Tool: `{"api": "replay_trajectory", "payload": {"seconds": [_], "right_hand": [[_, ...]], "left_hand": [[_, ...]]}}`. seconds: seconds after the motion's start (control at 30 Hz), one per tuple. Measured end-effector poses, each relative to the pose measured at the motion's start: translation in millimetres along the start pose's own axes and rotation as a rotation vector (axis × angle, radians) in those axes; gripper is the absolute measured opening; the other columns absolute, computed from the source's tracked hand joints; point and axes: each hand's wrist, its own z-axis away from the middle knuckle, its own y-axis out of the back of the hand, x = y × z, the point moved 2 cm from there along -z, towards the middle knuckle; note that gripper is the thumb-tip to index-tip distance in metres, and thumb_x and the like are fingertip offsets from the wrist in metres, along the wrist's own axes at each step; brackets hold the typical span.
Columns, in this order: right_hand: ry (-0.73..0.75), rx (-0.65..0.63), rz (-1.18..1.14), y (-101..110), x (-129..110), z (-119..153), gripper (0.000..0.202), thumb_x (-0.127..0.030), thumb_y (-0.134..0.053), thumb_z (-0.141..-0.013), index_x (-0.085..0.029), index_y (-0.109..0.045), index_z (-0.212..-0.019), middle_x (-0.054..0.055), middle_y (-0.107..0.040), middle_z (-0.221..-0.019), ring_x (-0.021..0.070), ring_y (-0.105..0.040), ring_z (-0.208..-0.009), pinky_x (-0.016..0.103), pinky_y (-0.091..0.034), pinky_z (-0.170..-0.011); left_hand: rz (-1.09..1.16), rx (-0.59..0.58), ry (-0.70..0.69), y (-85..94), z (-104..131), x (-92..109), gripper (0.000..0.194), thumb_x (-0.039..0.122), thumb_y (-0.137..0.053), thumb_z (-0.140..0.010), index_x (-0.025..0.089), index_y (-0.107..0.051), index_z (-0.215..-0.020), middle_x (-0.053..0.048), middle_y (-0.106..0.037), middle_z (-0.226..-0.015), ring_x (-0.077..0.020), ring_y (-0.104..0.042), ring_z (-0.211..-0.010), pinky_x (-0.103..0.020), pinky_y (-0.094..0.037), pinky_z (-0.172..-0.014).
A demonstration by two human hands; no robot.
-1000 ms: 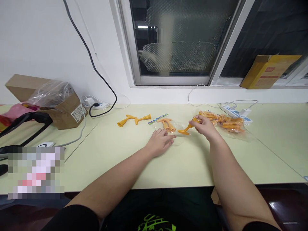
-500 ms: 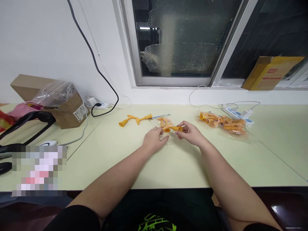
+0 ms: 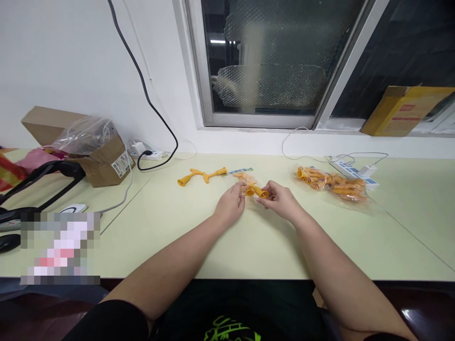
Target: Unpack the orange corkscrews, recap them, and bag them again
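My right hand [image 3: 282, 200] pinches the flared, cup-like end of a yellow plastic piece [image 3: 262, 193]. Opposite it, my left hand [image 3: 230, 202] has its fingers closed at the edge of a clear bag [image 3: 246, 178] that holds more yellow pieces; its fingertips are partly hidden. A second flared end shows between the hands. Behind and left of them, two similar pieces lie on the table: a yellow plastic piece on the left [image 3: 185, 180] and another on the right [image 3: 212, 175], beside a thin blue printed strip [image 3: 240, 171].
To the right lies a clear bag of several yellow pieces [image 3: 330, 183], in front of a white power strip [image 3: 355, 173]. An opened cardboard box [image 3: 106, 161], a black frame [image 3: 64, 168] and a black cable [image 3: 159, 118] are at the left. A window stands behind the table [image 3: 256, 251].
The yellow piece in my right hand has tilted, its flared end now lower and nearer to me. My left thumb has drawn in against the fingers. The view has shifted slightly.
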Motion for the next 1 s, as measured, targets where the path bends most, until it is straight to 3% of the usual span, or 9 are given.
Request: {"api": "replay_trajectory", "payload": {"seconds": [0.13,0.27,0.4,0.53,0.63,0.73,0.8,0.93,1.0], "right_hand": [[0.003,0.040,0.050,-24,-3,-2,0.025,-0.032,-0.076,-0.083,-0.024,-0.058,-0.098,0.005,-0.074,-0.099,0.0174,-0.071,-0.069,0.032,-0.057,-0.067],[0.104,0.123,0.118,-45,6,-9,0.023,-0.016,-0.066,-0.086,-0.020,-0.061,-0.108,0.013,-0.064,-0.120,0.0215,-0.071,-0.093,0.038,-0.060,-0.082],[0.193,0.148,0.209,-50,20,-19,0.044,-0.006,-0.062,-0.078,-0.019,-0.063,-0.120,0.013,-0.057,-0.123,0.0236,-0.065,-0.108,0.038,-0.058,-0.092],[0.143,0.097,0.295,-47,26,-24,0.061,-0.010,-0.067,-0.078,-0.022,-0.058,-0.137,0.010,-0.065,-0.115,0.0257,-0.065,-0.108,0.041,-0.052,-0.101],[0.114,0.064,0.265,-46,25,-22,0.068,-0.019,-0.069,-0.084,-0.018,-0.048,-0.149,0.011,-0.068,-0.114,0.0263,-0.066,-0.106,0.041,-0.053,-0.099],[0.075,0.034,0.207,-46,22,-18,0.070,-0.026,-0.071,-0.086,-0.019,-0.045,-0.150,0.011,-0.070,-0.119,0.0246,-0.068,-0.102,0.040,-0.055,-0.093],[0.047,0.019,0.178,-46,21,-15,0.066,-0.026,-0.071,-0.085,-0.022,-0.047,-0.146,0.009,-0.071,-0.120,0.0241,-0.069,-0.102,0.040,-0.055,-0.093],[0.069,0.000,0.164,-43,20,-13,0.052,-0.019,-0.066,-0.085,-0.022,-0.057,-0.136,0.010,-0.070,-0.128,0.0247,-0.068,-0.112,0.041,-0.055,-0.097],[0.130,-0.023,0.181,-42,21,-14,0.047,-0.016,-0.066,-0.086,-0.023,-0.063,-0.133,0.011,-0.067,-0.134,0.0255,-0.065,-0.121,0.041,-0.052,-0.104]], "left_hand": [[0.122,0.058,-0.099,0.3,1,1,0.034,0.022,-0.050,-0.099,0.021,-0.051,-0.133,-0.005,-0.065,-0.095,-0.0202,-0.065,-0.088,-0.035,-0.054,-0.081],[0.200,0.000,-0.216,-1.3,2,6,0.033,0.021,-0.050,-0.099,0.022,-0.053,-0.132,-0.005,-0.065,-0.096,-0.0191,-0.064,-0.085,-0.035,-0.055,-0.079],[0.274,-0.112,-0.322,-1.4,5,14,0.025,0.021,-0.050,-0.099,0.022,-0.058,-0.123,-0.006,-0.065,-0.095,-0.0181,-0.063,-0.083,-0.034,-0.055,-0.078],[0.334,-0.209,-0.407,-1.6,8,23,0.018,0.026,-0.051,-0.100,0.022,-0.060,-0.116,-0.005,-0.066,-0.092,-0.0175,-0.063,-0.079,-0.032,-0.055,-0.073],[0.289,-0.095,-0.423,4.0,2,16,0.018,0.025,-0.054,-0.099,0.022,-0.061,-0.115,-0.006,-0.067,-0.093,-0.0193,-0.064,-0.084,-0.035,-0.056,-0.080],[0.098,0.130,-0.304,19.1,-12,-13,0.023,0.022,-0.055,-0.095,0.022,-0.062,-0.117,-0.010,-0.069,-0.108,-0.0255,-0.064,-0.106,-0.045,-0.051,-0.099],[-0.067,0.173,-0.152,31.0,-22,-43,0.031,0.018,-0.052,-0.093,0.022,-0.063,-0.122,-0.012,-0.068,-0.123,-0.0294,-0.058,-0.123,-0.050,-0.044,-0.111],[-0.264,0.053,0.210,50.2,-32,-102,0.061,0.011,-0.053,-0.085,0.019,-0.052,-0.145,-0.015,-0.055,-0.151,-0.0343,-0.041,-0.148,-0.053,-0.034,-0.122],[-0.308,-0.031,0.340,54.6,-32,-119,0.064,0.013,-0.055,-0.084,0.017,-0.050,-0.148,-0.017,-0.055,-0.151,-0.0361,-0.044,-0.146,-0.053,-0.037,-0.119]]}}
